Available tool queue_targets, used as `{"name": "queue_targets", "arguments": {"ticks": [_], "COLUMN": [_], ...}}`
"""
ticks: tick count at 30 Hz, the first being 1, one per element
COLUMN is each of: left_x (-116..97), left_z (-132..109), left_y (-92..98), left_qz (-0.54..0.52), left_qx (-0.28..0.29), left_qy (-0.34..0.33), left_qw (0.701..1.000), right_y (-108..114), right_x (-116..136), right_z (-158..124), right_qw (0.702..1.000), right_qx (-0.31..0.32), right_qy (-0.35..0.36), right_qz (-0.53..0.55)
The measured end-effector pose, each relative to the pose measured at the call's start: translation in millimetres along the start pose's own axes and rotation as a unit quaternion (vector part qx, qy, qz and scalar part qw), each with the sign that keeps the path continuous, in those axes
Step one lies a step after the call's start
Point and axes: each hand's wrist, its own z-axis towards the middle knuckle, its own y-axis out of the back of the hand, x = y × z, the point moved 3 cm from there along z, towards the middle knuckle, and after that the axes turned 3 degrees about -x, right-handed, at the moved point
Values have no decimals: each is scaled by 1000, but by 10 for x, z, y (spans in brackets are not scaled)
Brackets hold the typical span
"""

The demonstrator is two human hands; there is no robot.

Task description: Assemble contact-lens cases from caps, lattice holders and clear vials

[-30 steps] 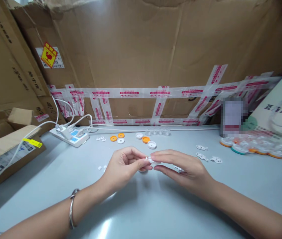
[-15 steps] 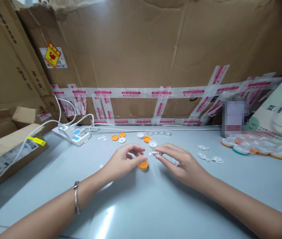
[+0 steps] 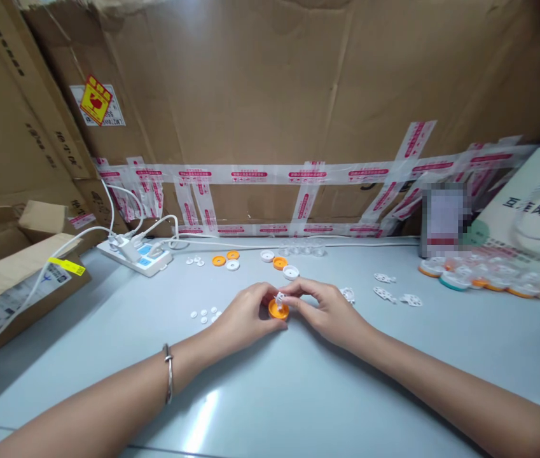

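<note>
White part (image 3: pixel 280 302): we are holding it over the orange cup (image 3: pixel 278 314); whether it is touching inside, we cannot tell.
Left hand (image 3: pixel 245 318): we are clamping its fingers around the orange cup on the table (image 3: pixel 327 388).
Right hand (image 3: pixel 334 313): we are pinching the white part between thumb and fingers.
Small white discs (image 3: pixel 203 313): lying near our left hand.
Power strip (image 3: pixel 158 263): lying farther back, leftward.
</note>
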Motion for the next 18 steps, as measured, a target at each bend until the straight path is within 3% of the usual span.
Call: {"name": "queue_targets", "arguments": {"ticks": [5, 13, 18], "left_x": [28, 24, 23], "left_z": [-5, -7, -9], "left_y": [-5, -7, -9], "left_qz": [-31, -45, -58], "left_qx": [-1, -3, -7], "left_qy": [-10, -15, -24], "left_qw": [999, 999, 998], "right_y": [-30, -54, -64], "right_x": [-33, -29, -22], "right_z": [-5, 7, 14], "right_qw": [1000, 992, 992], "right_qx": [3, 5, 5], "right_qy": [6, 107, 103], "right_qz": [-14, -69, -72]}}
